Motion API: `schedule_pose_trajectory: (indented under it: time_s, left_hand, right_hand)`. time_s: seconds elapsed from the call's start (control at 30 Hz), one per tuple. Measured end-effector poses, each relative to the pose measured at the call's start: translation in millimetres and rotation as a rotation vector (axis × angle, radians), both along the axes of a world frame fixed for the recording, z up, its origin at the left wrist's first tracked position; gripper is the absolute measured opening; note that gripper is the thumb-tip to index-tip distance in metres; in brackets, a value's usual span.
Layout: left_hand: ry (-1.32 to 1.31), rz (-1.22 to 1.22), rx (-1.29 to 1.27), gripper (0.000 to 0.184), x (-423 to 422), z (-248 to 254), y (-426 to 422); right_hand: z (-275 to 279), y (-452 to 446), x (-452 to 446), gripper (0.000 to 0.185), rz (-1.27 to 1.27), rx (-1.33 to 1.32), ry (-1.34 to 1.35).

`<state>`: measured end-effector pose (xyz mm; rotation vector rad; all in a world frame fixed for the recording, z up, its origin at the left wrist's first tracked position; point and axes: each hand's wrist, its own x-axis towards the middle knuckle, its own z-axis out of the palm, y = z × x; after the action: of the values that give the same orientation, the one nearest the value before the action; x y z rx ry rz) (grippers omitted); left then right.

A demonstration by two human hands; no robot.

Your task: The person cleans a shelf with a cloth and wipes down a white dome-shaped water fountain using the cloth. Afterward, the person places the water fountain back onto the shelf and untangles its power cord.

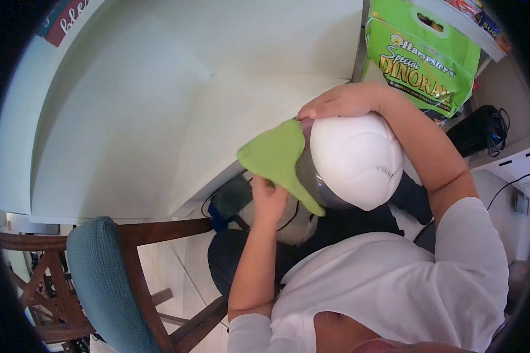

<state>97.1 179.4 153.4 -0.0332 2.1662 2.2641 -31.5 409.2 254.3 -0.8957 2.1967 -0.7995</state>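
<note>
The hands are apart: the left [267, 202] pinches a green cloth [274, 150], and the right [344, 100] lies over the far edge of a white helmet-like shell [356, 159], its grip partly hidden. The shell sits above the lap, beside the white counter [112, 123]; bracing it firmly should keep it steady against the cloth. A teal-padded chair [103, 282] stands left, a green bag [424, 59] beyond.

The cloth [275, 152] is green; the helmet [357, 159], white.

A wooden chair [99, 285] (padded in ribbed teal fabric) stands on the pale tiled floor [158, 266].
</note>
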Motion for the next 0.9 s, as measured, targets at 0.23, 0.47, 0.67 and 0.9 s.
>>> schedule_pose_trajectory:
  time_s: [0.23,0.47,0.67,0.9]
  left_hand:
    - [0.618,-0.262,-0.637,0.037,14.1,20.4,21.0]
    - [0.5,-0.127,-0.689,0.036,4.6,32.4,38.0]
    - [0.609,-0.172,-0.875,0.041,-3.0,11.8,33.5]
    - [0.705,-0.114,-0.98,0.049,1.1,17.3,39.9]
  right_hand:
    - [-6.3,-11.1,-9.3,0.048,0.124,-0.06,0.045]
    - [-2.4,-28.1,-6.7,0.047,0.022,0.207,0.108]
    - [-21.3,-19.4,-17.1,0.042,0.122,0.001,0.104]
    - [-24.6,-11.4,-19.3,0.035,0.171,0.112,0.232]
